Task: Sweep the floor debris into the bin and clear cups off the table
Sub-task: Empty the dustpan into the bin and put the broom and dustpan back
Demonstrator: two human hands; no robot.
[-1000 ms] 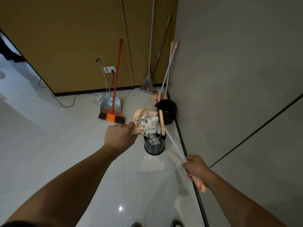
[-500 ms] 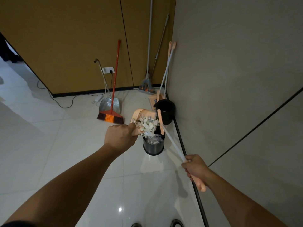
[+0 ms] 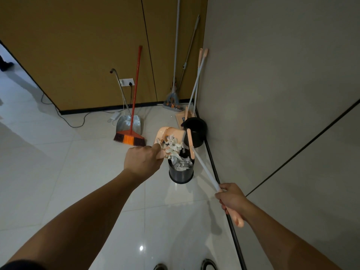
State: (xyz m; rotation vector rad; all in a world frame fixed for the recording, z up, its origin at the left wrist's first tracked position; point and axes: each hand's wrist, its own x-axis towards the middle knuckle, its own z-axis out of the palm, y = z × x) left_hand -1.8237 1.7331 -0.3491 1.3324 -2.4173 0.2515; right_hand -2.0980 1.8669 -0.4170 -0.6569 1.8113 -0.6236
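Observation:
My left hand (image 3: 143, 159) grips the handle of a peach dustpan (image 3: 169, 134), tipped over a small dark round bin (image 3: 180, 173) on the floor. Pale scraps of debris (image 3: 173, 148) slide from the pan's lip into the bin, which holds more scraps. My right hand (image 3: 231, 198) grips the peach end of a white-shafted broom (image 3: 204, 171). The broom's peach head (image 3: 190, 143) stands at the bin's right rim, beside the pan. No cups or table are in view.
A second black bin (image 3: 195, 131) stands behind, against the grey wall (image 3: 272, 94). A red-handled broom (image 3: 134, 106) and metal dustpan (image 3: 124, 124) lean on the brown wall, with mops (image 3: 174, 94) in the corner. A cable (image 3: 74, 121) trails on the white tiles.
The dustpan has tipped a little further and much of the heap of scraps has slid off it into the bin. My right hand and broom have barely moved.

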